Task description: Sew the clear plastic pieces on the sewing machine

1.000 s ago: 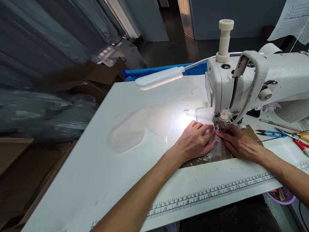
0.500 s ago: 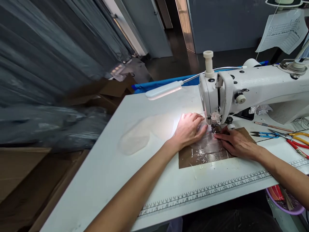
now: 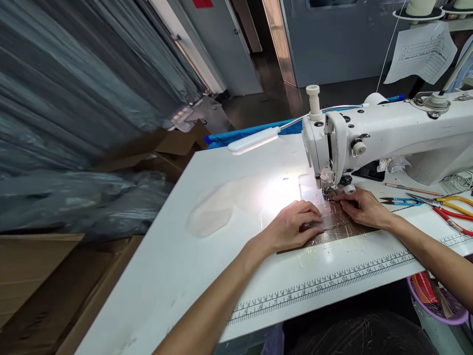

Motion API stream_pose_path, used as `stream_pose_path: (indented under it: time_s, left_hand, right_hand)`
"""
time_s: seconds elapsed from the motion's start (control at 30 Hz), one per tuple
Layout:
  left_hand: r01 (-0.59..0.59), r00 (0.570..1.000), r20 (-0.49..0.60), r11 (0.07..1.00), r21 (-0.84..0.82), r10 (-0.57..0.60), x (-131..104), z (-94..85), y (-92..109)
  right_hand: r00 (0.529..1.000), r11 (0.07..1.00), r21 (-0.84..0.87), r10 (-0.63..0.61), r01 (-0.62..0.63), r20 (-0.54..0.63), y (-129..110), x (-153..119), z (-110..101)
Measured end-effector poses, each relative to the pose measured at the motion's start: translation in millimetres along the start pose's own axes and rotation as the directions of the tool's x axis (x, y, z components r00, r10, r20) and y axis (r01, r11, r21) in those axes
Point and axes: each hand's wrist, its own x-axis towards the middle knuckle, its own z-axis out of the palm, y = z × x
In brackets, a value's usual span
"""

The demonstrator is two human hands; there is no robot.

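Observation:
A piece of sheer whitish fabric (image 3: pixel 307 190) with small pink marks lies under the needle area of a white sewing machine (image 3: pixel 391 130). My left hand (image 3: pixel 295 224) rests on its near part, fingers stretched forward and thumb a little apart. Close to the presser foot (image 3: pixel 325 193), on its right side, my right hand (image 3: pixel 364 207) has thumb and forefinger pinched at the fabric's edge; the exact contact is small. Beneath the fabric is a brown, shiny sheet (image 3: pixel 332 236) on the table. A light ruffled scrap (image 3: pixel 326 175) hangs on the machine head.
Blue thread snips (image 3: pixel 401 201), yellow-handled scissors (image 3: pixel 456 201) and a red-handled tool (image 3: pixel 449 219) lie to the right. A lit lamp (image 3: pixel 254 141) hangs over the table (image 3: pixel 155 276). A ruler strip (image 3: pixel 321 288) runs along the front edge. Cardboard boxes (image 3: pixel 40 281) stand left.
My left hand has slid back toward me, away from the needle, uncovering more fabric. My right hand stays beside the presser foot. The camera view has shifted slightly.

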Motion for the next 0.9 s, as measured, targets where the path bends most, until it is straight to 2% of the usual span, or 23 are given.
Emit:
stream_pose_path:
  time_s: [0.13, 0.27, 0.4, 0.5, 0.73, 0.9]
  left_hand:
    - [0.036, 0.999, -0.020, 0.999, -0.001, -0.036, -1, 7.6, -1]
    - [0.021, 0.998, -0.051, 1.000, -0.009, -0.022, -2, 10.5, -5]
    - [0.008, 0.994, -0.105, 1.000, -0.001, -0.008, -3, 10.9, -4]
    - [0.001, 0.990, -0.141, 1.000, 0.003, -0.001, -3, 10.8, -1]
    - [-0.109, 0.972, -0.208, 0.994, 0.006, 0.108, 1, 14.5, 3]
    - [-0.057, 0.975, -0.216, 0.998, -0.037, 0.048, 2, 12.7, 5]
  right_hand:
    - [0.993, 0.992, 0.049, -0.114, 0.113, 0.019, -3, -3, 2]
    - [0.951, 0.963, 0.107, -0.263, 0.248, 0.162, -9, -8, 5]
    - [0.947, 0.971, 0.063, -0.240, 0.232, 0.212, -11, -9, 10]
    - [0.952, 0.973, 0.036, -0.232, 0.230, 0.201, -9, -8, 13]
    - [0.947, 0.967, 0.060, -0.255, 0.248, 0.197, -9, -8, 14]
    - [0.980, 0.979, 0.049, -0.198, 0.196, 0.026, -7, -5, 7]
